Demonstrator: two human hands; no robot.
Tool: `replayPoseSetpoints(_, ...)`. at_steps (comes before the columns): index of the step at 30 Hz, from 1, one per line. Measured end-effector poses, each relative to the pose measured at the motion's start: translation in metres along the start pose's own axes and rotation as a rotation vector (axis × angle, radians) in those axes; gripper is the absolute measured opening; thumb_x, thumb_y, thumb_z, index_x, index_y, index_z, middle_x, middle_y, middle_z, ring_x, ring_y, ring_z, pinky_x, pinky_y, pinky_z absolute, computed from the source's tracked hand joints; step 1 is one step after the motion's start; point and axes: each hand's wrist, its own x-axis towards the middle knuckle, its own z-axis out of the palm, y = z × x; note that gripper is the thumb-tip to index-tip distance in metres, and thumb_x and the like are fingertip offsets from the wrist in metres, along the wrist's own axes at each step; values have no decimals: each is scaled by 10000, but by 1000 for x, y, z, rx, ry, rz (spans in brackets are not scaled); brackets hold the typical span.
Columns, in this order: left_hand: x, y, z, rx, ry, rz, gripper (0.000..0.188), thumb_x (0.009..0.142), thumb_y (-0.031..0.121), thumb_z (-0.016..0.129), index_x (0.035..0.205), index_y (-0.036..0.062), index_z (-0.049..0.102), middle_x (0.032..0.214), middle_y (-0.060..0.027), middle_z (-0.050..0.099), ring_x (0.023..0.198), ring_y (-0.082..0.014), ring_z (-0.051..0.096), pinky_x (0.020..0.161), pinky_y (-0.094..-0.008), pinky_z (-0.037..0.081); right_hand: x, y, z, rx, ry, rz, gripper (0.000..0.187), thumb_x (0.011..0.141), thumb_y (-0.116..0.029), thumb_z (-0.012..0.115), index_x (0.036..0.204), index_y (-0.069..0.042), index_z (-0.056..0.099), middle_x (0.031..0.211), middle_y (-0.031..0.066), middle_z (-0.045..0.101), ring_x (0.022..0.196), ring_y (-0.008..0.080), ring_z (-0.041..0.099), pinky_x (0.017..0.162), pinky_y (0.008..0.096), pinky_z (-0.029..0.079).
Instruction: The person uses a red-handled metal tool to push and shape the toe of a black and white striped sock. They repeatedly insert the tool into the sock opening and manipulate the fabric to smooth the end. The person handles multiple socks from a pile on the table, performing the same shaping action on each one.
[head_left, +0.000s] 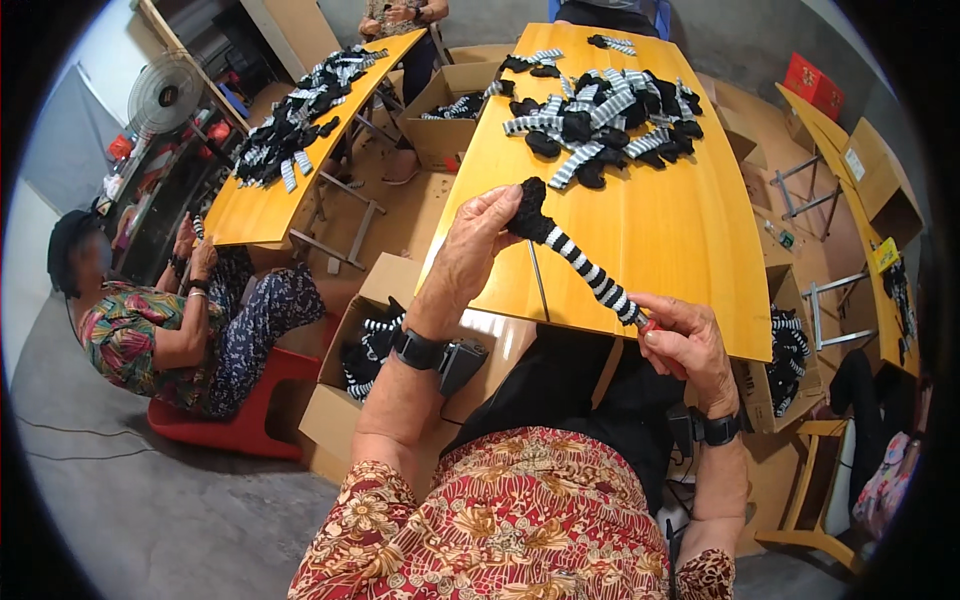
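My left hand (474, 235) pinches the black fuzzy end of a narrow, black-and-white striped knitted tube (590, 273) over the table's near edge. The tube slants down to the right, toward my right hand (690, 345). My right fingers are closed round a small red-handled tool (648, 325), whose tip meets the tube's narrow end; how far it reaches inside is hidden. Beyond my hands, a pile of similar striped and black knitted pieces (610, 110) lies on the yellow table (700, 240).
Open cardboard boxes of striped pieces stand by my left forearm (330, 420) and right of the table (790, 360). At left, a person (160, 320) sits on a red chair (230, 405) by another heaped table (225, 215). Another person (405, 20) is behind it. A wooden chair (810, 490) stands lower right.
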Motion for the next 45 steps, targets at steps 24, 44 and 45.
replayPoseSetpoints(24,5,-2,7,204,-199,-164,377,962,346,538,983,-5,674,792,13,627,567,-21,396,516,-162,314,-17,9,31,-136,102,-44,485,848,3,536,1327,-71,530,605,-42,492,468,39,428,461,206,379)
replayPoseSetpoints(44,-9,0,15,451,-286,-150,297,950,319,577,879,47,676,613,61,469,552,-26,430,497,-195,347,-3,28,12,25,67,-60,445,829,-3,630,1266,-70,589,627,-33,556,449,37,443,420,190,371)
replayPoseSetpoints(45,-12,2,21,423,-257,-145,312,946,322,582,797,55,641,604,60,468,543,-30,429,501,-195,351,-4,29,14,31,74,-75,449,831,1,627,1272,-66,582,625,-33,553,448,36,442,419,190,372)
